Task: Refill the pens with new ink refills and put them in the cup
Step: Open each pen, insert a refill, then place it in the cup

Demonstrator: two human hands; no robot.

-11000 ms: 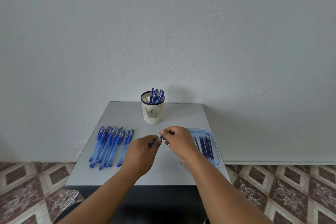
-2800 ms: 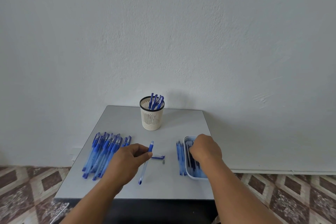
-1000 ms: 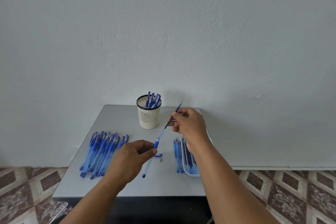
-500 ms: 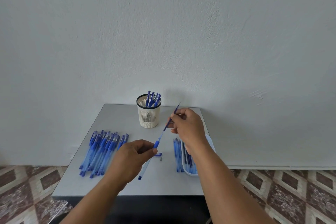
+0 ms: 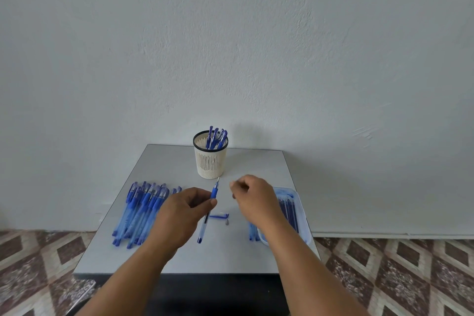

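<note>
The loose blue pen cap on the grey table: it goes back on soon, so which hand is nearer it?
Left. The left hand is just left of the blue pen cap; the right hand is farther off, up-right.

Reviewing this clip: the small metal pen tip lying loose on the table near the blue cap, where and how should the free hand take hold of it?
The small grey metal cone tip lies apart from the blue pen cap on the grey table. It is probably best pinched across its wider end, from above, with thumb and forefinger of the right hand, which appears to hold nothing.
</note>
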